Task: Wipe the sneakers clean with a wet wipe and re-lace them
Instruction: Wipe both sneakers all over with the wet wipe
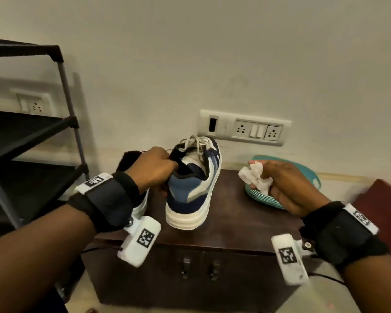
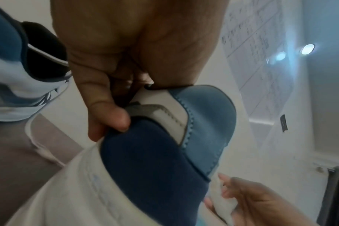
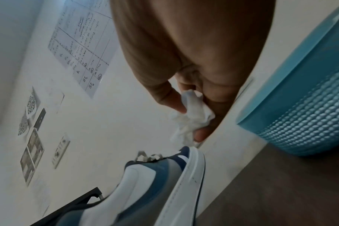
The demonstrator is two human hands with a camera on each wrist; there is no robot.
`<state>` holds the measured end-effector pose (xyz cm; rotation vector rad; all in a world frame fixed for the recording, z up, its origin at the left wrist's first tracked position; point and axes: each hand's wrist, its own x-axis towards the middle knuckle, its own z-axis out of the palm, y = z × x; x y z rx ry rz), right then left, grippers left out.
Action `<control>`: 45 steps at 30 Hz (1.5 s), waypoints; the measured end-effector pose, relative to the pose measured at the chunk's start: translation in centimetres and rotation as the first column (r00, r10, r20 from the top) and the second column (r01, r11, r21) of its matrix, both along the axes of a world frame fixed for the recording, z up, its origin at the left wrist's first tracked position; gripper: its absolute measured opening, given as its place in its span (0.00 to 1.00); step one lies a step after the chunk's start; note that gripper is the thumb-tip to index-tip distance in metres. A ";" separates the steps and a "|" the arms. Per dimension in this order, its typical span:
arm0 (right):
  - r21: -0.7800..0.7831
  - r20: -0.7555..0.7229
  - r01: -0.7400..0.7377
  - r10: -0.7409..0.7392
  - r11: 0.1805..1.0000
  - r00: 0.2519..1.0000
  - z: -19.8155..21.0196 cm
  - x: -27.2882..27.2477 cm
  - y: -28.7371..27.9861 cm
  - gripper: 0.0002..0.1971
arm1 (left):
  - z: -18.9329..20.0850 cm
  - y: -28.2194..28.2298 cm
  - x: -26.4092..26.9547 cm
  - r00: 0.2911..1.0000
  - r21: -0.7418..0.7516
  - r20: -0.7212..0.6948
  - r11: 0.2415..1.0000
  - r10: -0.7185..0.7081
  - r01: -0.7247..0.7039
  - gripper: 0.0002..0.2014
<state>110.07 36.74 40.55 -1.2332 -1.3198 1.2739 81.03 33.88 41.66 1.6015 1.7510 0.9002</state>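
- Overhead first, from the head view: the left hand (image 1: 155, 168) grips the sneaker (image 1: 193, 184) by its collar near the heel, fingers curled inside the opening, holding it toe-up above the dark cabinet (image 1: 246, 213), heel nearest the camera.
- Right of it, the right hand (image 1: 289, 188) pinches a crumpled wipe (image 1: 254, 177), clear of the shoe and in front of a teal basket (image 1: 309, 172).
- A second sneaker (image 1: 141, 203) sits mostly hidden under the left wrist; laces (image 1: 195, 142) look threaded on the held shoe.
- Left wrist view: thumb and fingers (image 2: 110, 113) clamp the collar edge; the wipe (image 2: 221, 198) is just beside the sole.
- Right wrist view: fingertips (image 3: 200, 134) bunch the wipe (image 3: 190, 120) just above the toe; whether they touch I cannot tell.
- Risk, as I judge it: the hold is on one soft collar edge, so a firm wiping push could swing or twist the shoe loose and drop it on the cabinet.
- A balled wipe offers little flat surface, so it may smear dirt rather than lift it.
- Wiping over laced eyelets would likely miss dirt beneath them.
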 end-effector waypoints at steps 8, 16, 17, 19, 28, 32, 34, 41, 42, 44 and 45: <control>0.076 0.129 0.015 -0.024 0.997 0.991 -2.6 3.9 -4.4 0.10 | -5.7 1.7 3.3 0.975 -0.127 -0.169 0.984 -0.142 0.121 0.09; 0.061 0.074 0.004 -0.008 0.998 0.997 -5.2 4.0 -4.5 0.07 | -4.8 1.0 2.8 0.881 0.206 -0.473 0.970 -0.019 0.132 0.16; 0.048 0.047 0.000 -0.002 0.999 0.999 -5.6 4.0 -4.5 0.07 | -4.3 0.6 3.1 0.893 0.258 -0.449 0.953 -0.029 0.161 0.15; 0.024 0.044 -0.034 0.033 0.999 0.999 -6.4 3.9 -4.5 0.07 | -3.3 -0.3 3.9 0.893 0.266 -0.420 0.918 -0.164 0.293 0.10; 0.218 0.018 0.198 -0.207 0.956 0.978 -10.5 -1.7 -3.6 0.12 | -4.3 0.0 4.3 0.495 -0.094 -0.682 0.736 -0.538 0.670 0.16; 0.148 -0.155 0.156 -0.133 0.977 0.979 -12.3 -6.0 -4.9 0.10 | -3.6 0.6 2.6 0.490 -0.221 -0.547 0.682 -0.679 0.697 0.11; 0.162 -0.174 0.149 -0.120 0.976 0.977 -13.0 -7.6 -5.5 0.08 | -3.6 0.8 1.7 0.501 -0.241 -0.477 0.655 -0.722 0.716 0.07; 0.245 -0.271 0.435 -0.370 0.866 0.889 -14.1 -6.9 -5.1 0.11 | -3.9 1.2 -1.3 0.684 -0.177 -0.029 0.677 -0.729 0.714 0.10; 0.257 -0.313 0.468 -0.385 0.845 0.868 -13.8 -7.2 -5.1 0.14 | -4.1 1.3 -1.7 0.692 -0.167 0.026 0.680 -0.721 0.714 0.09; 0.267 -0.378 0.456 -0.343 0.849 0.860 -13.2 -8.4 -5.1 0.18 | -4.4 1.5 -2.3 0.707 -0.157 0.098 0.691 -0.700 0.706 0.08; 0.280 -0.371 0.409 -0.295 0.869 0.881 -13.1 -9.3 -5.4 0.19 | -4.4 1.5 -2.6 0.714 -0.154 0.123 0.697 -0.690 0.700 0.08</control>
